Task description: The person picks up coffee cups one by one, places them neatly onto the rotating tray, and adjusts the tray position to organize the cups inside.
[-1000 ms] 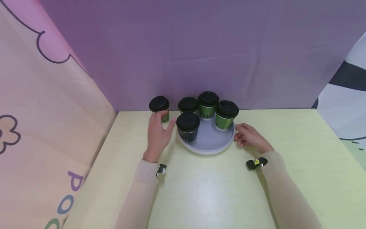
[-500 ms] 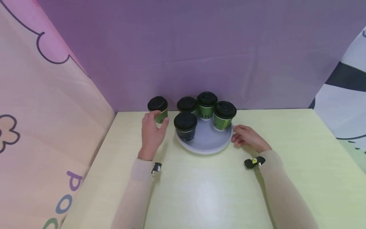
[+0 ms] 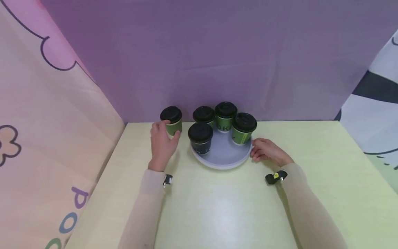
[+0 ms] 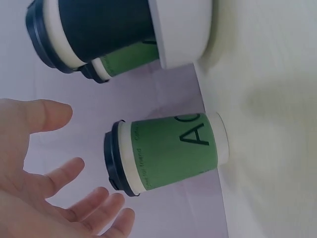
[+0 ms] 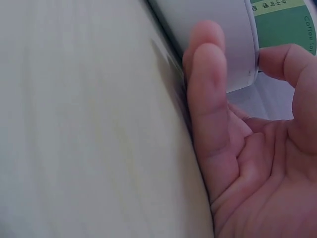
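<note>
A green paper cup (image 3: 174,126) with a black lid stands upright on the table, left of a round grey tray (image 3: 228,157). My left hand (image 3: 163,143) is beside that cup, its fingers spread and relaxed; the left wrist view shows a gap between the fingertips (image 4: 77,166) and the lid. On the tray stand a dark cup (image 3: 202,147) at the left front and several green cups, among them one at the right (image 3: 240,136). My right hand (image 3: 267,151) holds the tray's right edge, the thumb (image 5: 277,62) at the rim and the fingers against the outer wall.
Behind the cups rises a purple backdrop (image 3: 217,62), close to the table's (image 3: 217,207) far edge. A patterned sheet (image 3: 56,121) hangs along the left side, and a white-and-black one (image 3: 373,114) on the right.
My left hand has moved left, away from the dark cup, to the lone green cup's near left side. The right hand stays at the tray's edge.
</note>
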Tool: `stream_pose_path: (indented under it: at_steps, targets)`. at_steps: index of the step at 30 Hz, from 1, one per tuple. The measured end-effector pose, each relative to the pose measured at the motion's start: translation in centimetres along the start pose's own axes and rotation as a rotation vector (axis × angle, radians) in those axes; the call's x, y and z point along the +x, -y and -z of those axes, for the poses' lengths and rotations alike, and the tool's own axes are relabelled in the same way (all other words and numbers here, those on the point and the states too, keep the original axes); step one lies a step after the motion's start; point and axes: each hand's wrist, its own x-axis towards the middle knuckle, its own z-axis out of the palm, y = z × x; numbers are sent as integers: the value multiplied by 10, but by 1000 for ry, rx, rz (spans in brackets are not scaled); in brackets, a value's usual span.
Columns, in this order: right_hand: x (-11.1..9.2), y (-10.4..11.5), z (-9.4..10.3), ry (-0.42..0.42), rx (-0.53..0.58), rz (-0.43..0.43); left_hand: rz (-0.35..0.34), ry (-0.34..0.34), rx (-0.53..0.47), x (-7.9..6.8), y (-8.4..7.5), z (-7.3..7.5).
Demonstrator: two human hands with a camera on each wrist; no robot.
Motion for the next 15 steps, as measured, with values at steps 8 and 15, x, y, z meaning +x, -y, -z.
stream_pose_path:
  at_steps: [8, 15]
  targets:
    - [5, -2, 1, 8, -10, 1, -32, 42, 89, 27, 2, 1]
    - [13, -3, 5, 76, 89, -44, -66, 113, 164, 52, 7, 1]
